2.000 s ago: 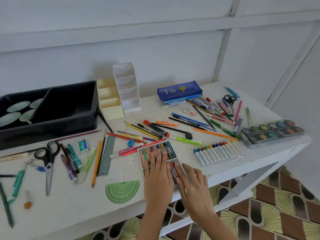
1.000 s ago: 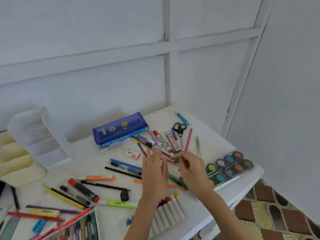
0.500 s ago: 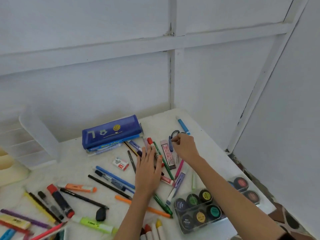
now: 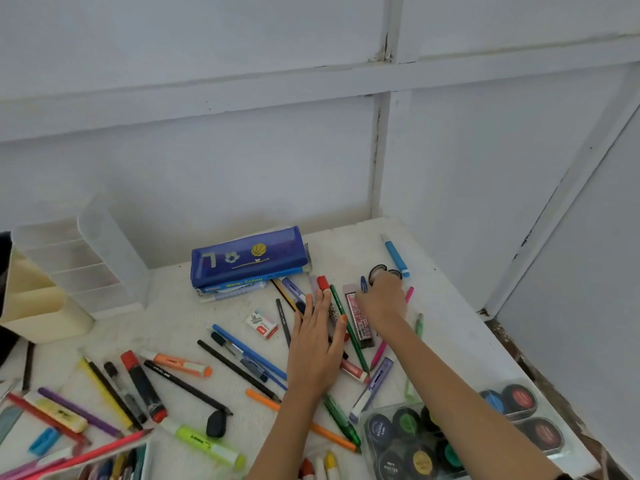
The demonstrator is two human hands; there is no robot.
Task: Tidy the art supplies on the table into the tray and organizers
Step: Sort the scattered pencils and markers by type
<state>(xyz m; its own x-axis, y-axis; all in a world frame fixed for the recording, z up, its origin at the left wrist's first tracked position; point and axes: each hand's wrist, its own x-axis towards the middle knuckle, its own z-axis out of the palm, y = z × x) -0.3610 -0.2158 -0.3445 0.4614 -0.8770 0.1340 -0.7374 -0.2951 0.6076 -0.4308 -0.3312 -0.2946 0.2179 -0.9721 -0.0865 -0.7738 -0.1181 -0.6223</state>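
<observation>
Both hands are out over the right end of the table [image 4: 173,306]. The left hand [image 4: 317,355] lies flat with straight fingers on a bunch of pens and grips nothing. The right hand [image 4: 381,303] is curled at the black handle loops of the scissors [image 4: 375,271] and seems to pinch them; the blades are hidden under it.

At the far left stand the cream organizer [image 4: 38,306] and, just beside it, the clear organizer [image 4: 93,258] with its slots open. Both are well apart from the scissors, and the tray cannot be made out. Loose markers and pencils lie across the table between them, so the carry should pass above that clutter, not drag through it.

The blue pencil case [image 4: 247,256] sits against the wall, clear of the lift. The flat left hand is best kept where it is, pinning the red-capped marker [image 4: 323,283] and the green pen [image 4: 346,327] so nothing rolls when the scissors come away.

The pink lead case [image 4: 358,317] lies touching or just beside the right hand. The scissors want lifting straight up, blades closed — sliding them sideways would likely nudge the case, or the blue marker [image 4: 396,254] just beyond. The paint pots [image 4: 415,441] near the front edge lie under the right forearm, so that arm should rise before it swings left.
</observation>
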